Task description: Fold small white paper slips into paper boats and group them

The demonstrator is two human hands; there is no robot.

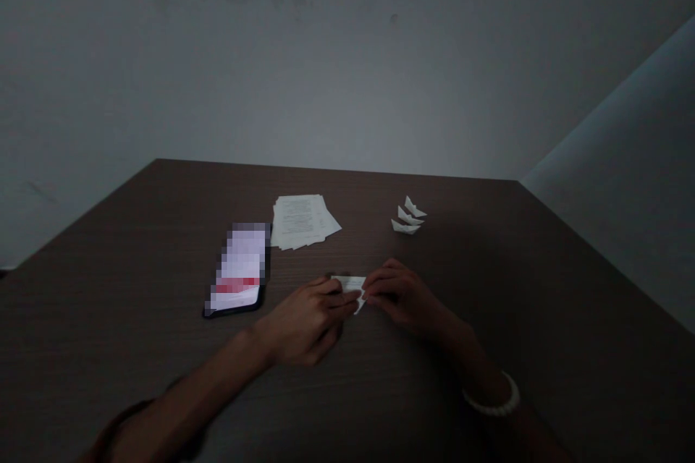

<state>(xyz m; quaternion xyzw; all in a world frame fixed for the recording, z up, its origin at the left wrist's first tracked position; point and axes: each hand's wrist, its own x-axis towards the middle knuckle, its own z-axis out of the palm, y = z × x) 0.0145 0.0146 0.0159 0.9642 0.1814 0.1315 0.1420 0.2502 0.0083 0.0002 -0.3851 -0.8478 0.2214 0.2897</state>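
Head view: left hand point(307, 322) and right hand point(405, 296) pinch folded white paper point(352, 283).

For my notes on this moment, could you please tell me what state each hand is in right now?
Left hand: closed, pinching the folded white paper.
Right hand: closed, pinching the same paper from the other side.
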